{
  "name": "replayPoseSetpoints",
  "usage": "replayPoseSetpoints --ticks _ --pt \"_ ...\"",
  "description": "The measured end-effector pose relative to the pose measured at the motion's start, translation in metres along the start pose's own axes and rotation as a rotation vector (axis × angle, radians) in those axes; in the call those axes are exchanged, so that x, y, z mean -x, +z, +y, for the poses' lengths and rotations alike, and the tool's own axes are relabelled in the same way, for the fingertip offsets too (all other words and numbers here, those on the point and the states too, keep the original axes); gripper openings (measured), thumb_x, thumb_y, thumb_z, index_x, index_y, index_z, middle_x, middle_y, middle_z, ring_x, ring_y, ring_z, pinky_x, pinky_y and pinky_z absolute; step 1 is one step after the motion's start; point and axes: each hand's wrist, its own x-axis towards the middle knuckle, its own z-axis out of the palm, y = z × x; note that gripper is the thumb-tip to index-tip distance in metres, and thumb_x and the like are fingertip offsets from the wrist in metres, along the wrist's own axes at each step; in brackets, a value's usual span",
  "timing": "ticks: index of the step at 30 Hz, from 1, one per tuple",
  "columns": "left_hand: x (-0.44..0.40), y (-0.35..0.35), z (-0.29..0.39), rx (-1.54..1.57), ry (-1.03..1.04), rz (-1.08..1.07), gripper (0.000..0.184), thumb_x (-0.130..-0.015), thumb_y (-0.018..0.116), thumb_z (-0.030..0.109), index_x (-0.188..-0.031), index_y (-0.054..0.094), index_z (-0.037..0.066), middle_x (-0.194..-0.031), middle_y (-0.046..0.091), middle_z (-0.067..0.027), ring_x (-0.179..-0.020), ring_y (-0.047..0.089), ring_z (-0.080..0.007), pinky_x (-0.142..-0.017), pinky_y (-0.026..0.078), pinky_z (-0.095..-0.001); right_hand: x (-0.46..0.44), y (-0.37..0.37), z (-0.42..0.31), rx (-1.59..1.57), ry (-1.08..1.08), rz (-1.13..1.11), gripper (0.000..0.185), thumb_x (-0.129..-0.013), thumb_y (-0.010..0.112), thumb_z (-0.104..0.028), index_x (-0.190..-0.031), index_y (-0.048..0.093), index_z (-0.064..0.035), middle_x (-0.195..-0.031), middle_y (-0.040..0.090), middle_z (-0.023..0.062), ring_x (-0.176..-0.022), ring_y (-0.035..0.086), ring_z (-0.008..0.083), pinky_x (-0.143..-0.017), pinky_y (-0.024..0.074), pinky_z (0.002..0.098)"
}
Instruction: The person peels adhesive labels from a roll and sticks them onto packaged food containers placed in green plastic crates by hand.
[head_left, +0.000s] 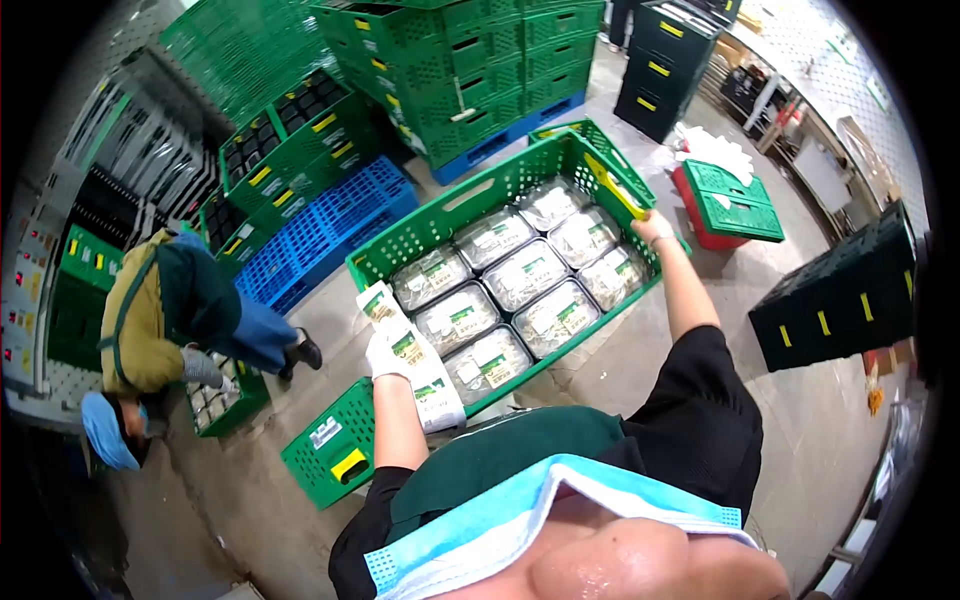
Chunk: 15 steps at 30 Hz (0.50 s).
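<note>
A green plastic crate [480, 200] with perforated walls spans the space in front of me. In it lie several clear-lidded food trays [525, 273] with green-and-white labels, set in rows. My right hand [655, 228] is closed on the crate's right end, beside its yellow handle [612, 185]. At the opposite end my left hand [385, 357], in a white glove, is closed around the crate's edge; its fingers are partly hidden. A strip of printed labels [412, 350] hangs along that end, against the left hand. Whether the crate rests on something below is hidden.
Another green crate [335, 440] shows below left. At left a person [185, 310] bends over a low crate [245, 400]. Blue pallets [320, 235] and stacked green crates [460, 90] stand behind. To the right are a red tub with green lid [735, 205] and dark crates [840, 300].
</note>
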Motion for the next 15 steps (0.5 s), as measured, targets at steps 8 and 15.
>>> replayPoseSetpoints --ticks 8,15 --pt "-0.007 -0.022 -0.026 -0.163 0.197 0.048 0.012 -0.080 0.055 0.014 -0.087 0.055 0.003 -0.079 0.057 -0.0054 -0.064 0.057 -0.0160 -0.056 0.048 -0.0294 0.110 0.036 -0.004 0.236 -0.041 0.524 0.060 -0.066 0.060 -0.025 -0.117 0.038 -0.0039 -0.125 0.033 0.0136 -0.119 0.024 0.0282 -0.097 0.0224 0.0422" --pt "0.143 -0.021 0.019 -0.615 0.422 -0.290 0.016 -0.079 0.057 0.012 -0.090 0.058 0.000 -0.083 0.060 -0.0040 -0.074 0.054 -0.0109 -0.067 0.043 -0.0235 0.231 0.044 -0.183 -0.718 -1.008 -0.553 0.065 -0.069 0.067 -0.020 -0.122 0.032 -0.0047 -0.110 0.050 0.0157 -0.095 0.052 0.0213 -0.083 0.0395 0.0321"
